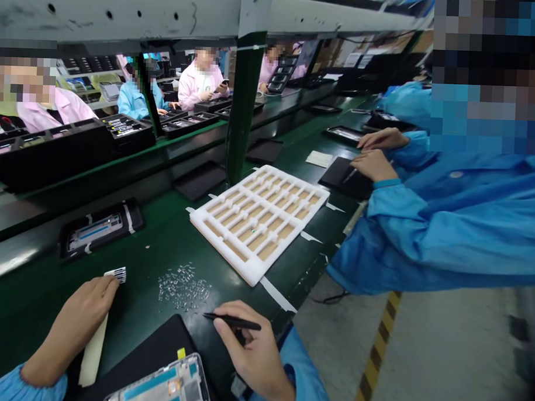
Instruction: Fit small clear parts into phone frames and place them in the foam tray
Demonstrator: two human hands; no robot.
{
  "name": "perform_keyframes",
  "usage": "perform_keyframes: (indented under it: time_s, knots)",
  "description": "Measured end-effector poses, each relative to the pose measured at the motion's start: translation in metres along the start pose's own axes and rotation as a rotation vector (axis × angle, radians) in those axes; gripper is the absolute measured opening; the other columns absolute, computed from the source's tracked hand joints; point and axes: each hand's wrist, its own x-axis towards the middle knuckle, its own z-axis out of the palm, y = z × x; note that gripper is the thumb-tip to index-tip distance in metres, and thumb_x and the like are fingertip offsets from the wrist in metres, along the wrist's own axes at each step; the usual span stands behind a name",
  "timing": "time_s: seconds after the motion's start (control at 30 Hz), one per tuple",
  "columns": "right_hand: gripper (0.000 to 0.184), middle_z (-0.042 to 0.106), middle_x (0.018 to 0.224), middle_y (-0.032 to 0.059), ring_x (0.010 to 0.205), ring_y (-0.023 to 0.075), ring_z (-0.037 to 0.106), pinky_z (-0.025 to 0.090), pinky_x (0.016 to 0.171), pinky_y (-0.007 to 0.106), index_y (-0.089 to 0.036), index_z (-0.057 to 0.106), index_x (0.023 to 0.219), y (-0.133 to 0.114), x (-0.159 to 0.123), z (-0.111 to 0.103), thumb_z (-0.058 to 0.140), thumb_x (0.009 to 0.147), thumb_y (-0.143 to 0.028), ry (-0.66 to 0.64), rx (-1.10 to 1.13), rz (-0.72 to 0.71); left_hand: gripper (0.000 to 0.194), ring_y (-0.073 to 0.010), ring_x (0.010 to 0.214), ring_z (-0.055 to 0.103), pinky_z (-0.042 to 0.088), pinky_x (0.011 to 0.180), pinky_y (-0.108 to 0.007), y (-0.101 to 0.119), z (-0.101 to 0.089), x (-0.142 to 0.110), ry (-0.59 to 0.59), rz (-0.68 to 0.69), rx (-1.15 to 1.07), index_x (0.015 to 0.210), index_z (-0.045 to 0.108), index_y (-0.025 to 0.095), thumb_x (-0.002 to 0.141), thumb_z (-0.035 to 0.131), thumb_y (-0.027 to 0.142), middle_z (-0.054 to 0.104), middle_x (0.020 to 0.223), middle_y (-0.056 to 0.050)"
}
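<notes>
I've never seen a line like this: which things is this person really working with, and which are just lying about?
Working with:
left hand pinching a black-and-white strip
right hand holding a slim black tool
device frame on a black mat

Just nearby:
white foam tray
loose clear parts
black tray

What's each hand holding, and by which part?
The right hand grips a slim black pen-like tool by its shaft, between thumb and fingers. The left hand pinches a small black-and-white strip by its lower edge.
</notes>
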Motion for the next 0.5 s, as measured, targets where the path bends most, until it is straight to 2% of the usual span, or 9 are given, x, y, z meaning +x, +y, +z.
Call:
perform_keyframes:
  time_s: [0.1,0.27,0.4,0.5]
  knots:
    - [0.013,0.08,0.093,0.0092,0.082,0.0197,0.078,0.061,0.067,0.024,-0.017,0.084,0.099,0.001,-0.001,0.0,0.072,0.1,-0.022,-0.003,-0.005,0.013,0.047,-0.0388,0.099,0.079,0.066,0.09,-0.059,-0.006,0.003,-0.001,0.009,0.088,0.072,0.114,0.076,0.009,0.109,0.032,0.021,0.079,0.114,-0.025]
    - [0.014,0.08,0.094,0.0098,0.083,0.0203,0.077,0.061,0.07,0.026,-0.016,0.083,0.1,0.002,-0.002,-0.001,0.071,0.1,-0.023,-0.02,-0.01,0.02,0.046,-0.0328,0.095,0.079,0.068,0.09,-0.052,-0.013,0.002,-0.008,0.062,0.132,0.063,0.121,0.072,0.009,0.115,0.033,0.033,0.079,0.108,-0.019]
    - [0.017,0.08,0.094,0.0099,0.083,0.0207,0.077,0.061,0.07,0.027,-0.016,0.084,0.099,0.002,-0.001,0.0,0.071,0.101,-0.027,-0.03,0.011,0.042,0.041,-0.0289,0.1,0.079,0.068,0.091,-0.045,-0.016,0.001,-0.015,0.095,0.112,0.003,0.12,0.072,0.014,0.115,0.038,0.035,0.08,0.113,-0.015]
    - [0.022,0.078,0.094,0.0093,0.078,0.019,0.075,0.06,0.067,0.026,-0.016,0.083,0.101,0.003,-0.001,0.0,0.071,0.104,-0.034,-0.04,0.05,0.08,0.045,-0.03,0.101,0.078,0.067,0.09,-0.046,-0.019,0.002,-0.017,0.139,0.053,-0.054,0.122,0.073,0.013,0.115,0.039,0.041,0.08,0.111,-0.015]
